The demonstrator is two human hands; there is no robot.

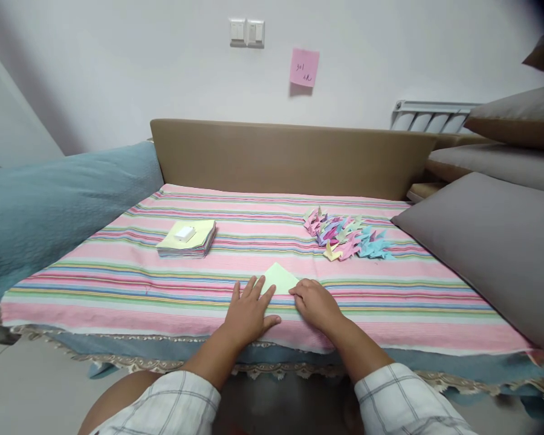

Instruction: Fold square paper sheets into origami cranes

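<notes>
A pale green sheet of paper [278,278], folded into a triangle with its point facing away from me, lies on the striped cloth. My left hand [249,311] rests over its left side, fingers spread and flat. At the paper's right corner, my right hand [315,302] has its fingertips pinched on the edge. Beyond it to the right sit several folded paper cranes [344,235] in pink, purple, yellow and blue. A stack of coloured square paper [188,238] stands to the left, with a small white box-like object [184,234] on top.
The striped cloth [118,284] covers a sofa seat with a brown backrest [276,157]. Grey cushions [485,248] pile up on the right, and a blue-covered armrest [72,199] bounds the left. A pink note [304,67] and light switches [247,32] are on the wall.
</notes>
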